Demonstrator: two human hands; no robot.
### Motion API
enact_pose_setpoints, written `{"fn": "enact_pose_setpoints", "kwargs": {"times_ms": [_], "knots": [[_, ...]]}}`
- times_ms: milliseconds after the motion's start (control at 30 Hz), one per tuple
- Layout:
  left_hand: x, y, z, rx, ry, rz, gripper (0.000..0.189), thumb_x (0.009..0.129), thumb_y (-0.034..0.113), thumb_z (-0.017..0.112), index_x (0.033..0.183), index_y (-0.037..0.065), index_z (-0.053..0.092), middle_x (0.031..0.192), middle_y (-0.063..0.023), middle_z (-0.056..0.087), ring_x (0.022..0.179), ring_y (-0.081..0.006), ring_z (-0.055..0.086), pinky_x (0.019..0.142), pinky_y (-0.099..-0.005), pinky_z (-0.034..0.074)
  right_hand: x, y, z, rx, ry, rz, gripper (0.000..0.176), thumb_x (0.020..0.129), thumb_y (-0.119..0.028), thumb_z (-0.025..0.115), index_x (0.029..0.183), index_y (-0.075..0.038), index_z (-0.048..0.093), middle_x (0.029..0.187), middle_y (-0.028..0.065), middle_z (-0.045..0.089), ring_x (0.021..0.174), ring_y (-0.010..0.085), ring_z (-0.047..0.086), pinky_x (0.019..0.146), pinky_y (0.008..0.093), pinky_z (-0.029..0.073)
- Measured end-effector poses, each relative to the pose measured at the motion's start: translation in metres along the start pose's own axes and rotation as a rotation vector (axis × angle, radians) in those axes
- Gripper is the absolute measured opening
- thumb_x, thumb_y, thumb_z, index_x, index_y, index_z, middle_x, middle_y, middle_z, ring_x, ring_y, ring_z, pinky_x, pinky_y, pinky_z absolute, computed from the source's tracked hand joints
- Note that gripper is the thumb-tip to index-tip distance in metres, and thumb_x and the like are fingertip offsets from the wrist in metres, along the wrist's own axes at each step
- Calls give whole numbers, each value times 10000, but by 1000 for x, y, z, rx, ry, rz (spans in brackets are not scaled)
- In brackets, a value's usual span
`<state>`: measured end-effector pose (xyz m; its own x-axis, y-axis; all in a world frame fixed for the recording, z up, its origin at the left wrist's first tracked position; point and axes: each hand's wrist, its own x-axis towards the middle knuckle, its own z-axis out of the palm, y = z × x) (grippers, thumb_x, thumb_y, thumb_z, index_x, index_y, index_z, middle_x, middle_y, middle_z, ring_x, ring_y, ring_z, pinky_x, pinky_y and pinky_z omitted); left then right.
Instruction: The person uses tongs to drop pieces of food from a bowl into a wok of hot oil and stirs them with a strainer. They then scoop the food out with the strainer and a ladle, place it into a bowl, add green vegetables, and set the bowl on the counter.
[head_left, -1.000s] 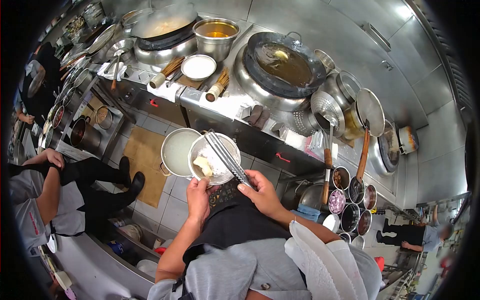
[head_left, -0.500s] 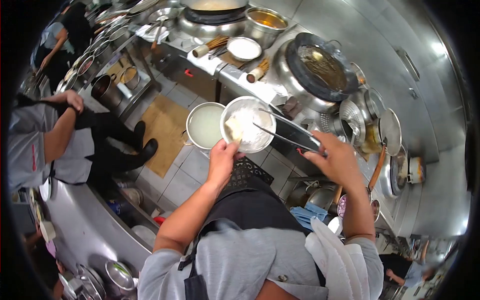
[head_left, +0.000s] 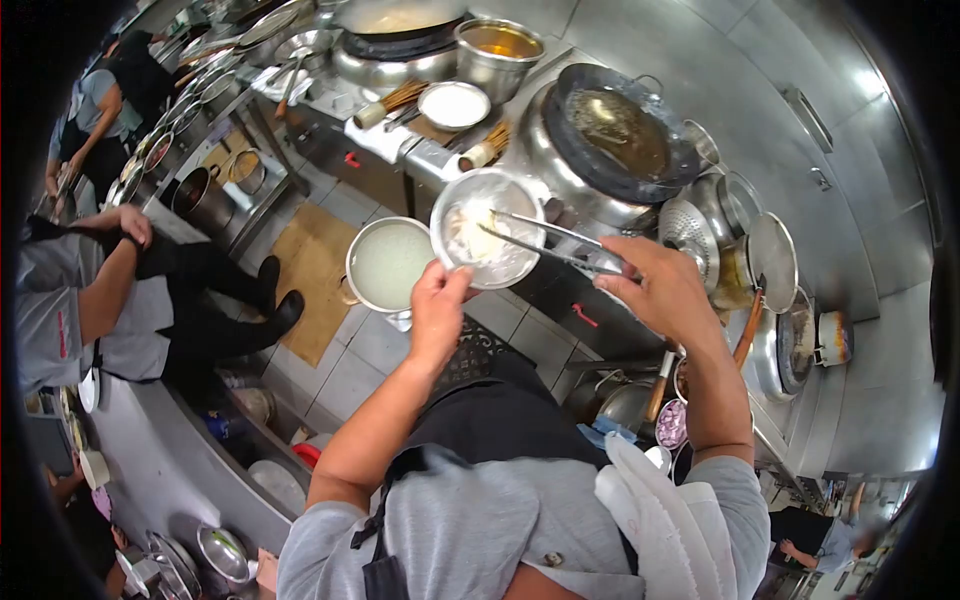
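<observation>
My left hand [head_left: 437, 305] grips the near rim of a round metal bowl [head_left: 516, 262], thumb over the edge. White powder [head_left: 465, 245] coats the inside of the tilted bowl, along with a pale piece of food [head_left: 484, 222]. In my right hand [head_left: 660, 285] is a pair of metal tongs [head_left: 562, 233], fingers closed around its arms. The tong tips reach into the bowl and meet the pale piece. Left of the bowl, partly overlapped by it, stands a pot [head_left: 352, 262] of cloudy whitish liquid [head_left: 395, 262].
Beyond the bowl, a wok [head_left: 580, 95] with dark oil sits on a burner. A white-filled dish [head_left: 453, 105], brush bundles [head_left: 487, 145] and a tall pot [head_left: 490, 75] line the counter. Strainers [head_left: 688, 235] stand at right. A person [head_left: 110, 290] stands close by at left.
The tong arms have drawn closer together, and their tips have moved left onto the pale piece. The bowl has tilted somewhat in my left hand. The whole view has shifted slightly.
</observation>
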<state>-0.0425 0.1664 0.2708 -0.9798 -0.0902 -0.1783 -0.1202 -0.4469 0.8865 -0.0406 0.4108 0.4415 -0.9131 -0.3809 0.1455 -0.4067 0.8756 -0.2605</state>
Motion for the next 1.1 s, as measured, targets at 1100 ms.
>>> {"fn": "enact_pose_setpoints", "kwargs": {"times_ms": [1100], "knots": [[-14,25,-48,-149,128,184,118,949,123,556,956,10,591,916,-41,634,802,-104,601,780,-281,525,56,-56,-5,-201,-41,-249,413,780,-286,720,1128,-81,635,941,105,662,785,299,641,670,401,490]]}}
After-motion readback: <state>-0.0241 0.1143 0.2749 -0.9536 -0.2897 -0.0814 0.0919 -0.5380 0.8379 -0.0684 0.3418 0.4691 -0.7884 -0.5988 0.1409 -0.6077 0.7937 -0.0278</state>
